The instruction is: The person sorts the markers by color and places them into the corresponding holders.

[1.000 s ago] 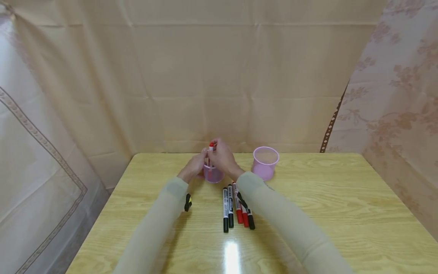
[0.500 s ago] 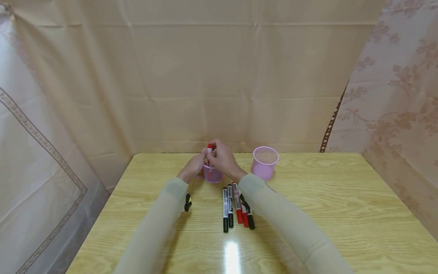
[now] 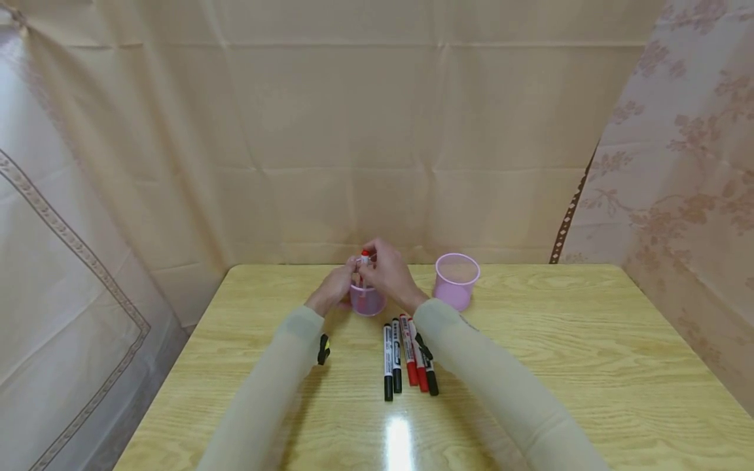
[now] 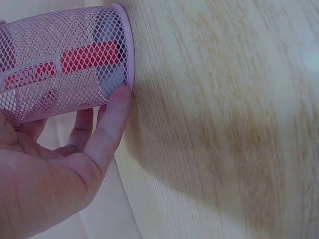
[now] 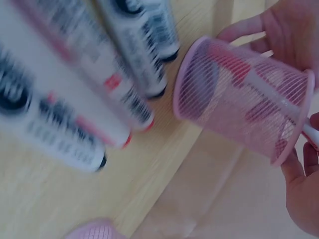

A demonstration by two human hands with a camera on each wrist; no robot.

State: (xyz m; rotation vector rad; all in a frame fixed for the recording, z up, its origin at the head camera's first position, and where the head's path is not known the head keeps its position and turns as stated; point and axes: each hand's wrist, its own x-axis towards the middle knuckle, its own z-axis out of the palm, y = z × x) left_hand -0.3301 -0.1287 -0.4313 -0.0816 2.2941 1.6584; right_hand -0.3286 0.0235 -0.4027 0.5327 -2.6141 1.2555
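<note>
At the far edge of the table, my left hand (image 3: 336,288) grips a pink mesh pen cup (image 3: 368,303) from its left side. In the left wrist view, fingers of the left hand (image 4: 65,174) curl along the cup's wall (image 4: 45,40) down to the base. My right hand (image 3: 390,275) pinches a red-and-white marker (image 3: 365,259) near its top. The marker's lower part stands inside the cup, its red end (image 5: 232,62) showing through the mesh close to the base. Part of the right hand (image 5: 306,199) touches the cup's rim in the right wrist view.
A second pink mesh cup (image 3: 455,291) stands to the right. In front of the hands several black and red markers (image 3: 396,353) lie side by side on the wooden table (image 3: 559,340), partly under the right sleeve (image 3: 471,360). A beige curtain (image 3: 377,131) hangs behind the table's far edge.
The marker's top has shifted slightly left, then back right, with the right hand's fingers still on it. The left hand and both cups stay in place.
</note>
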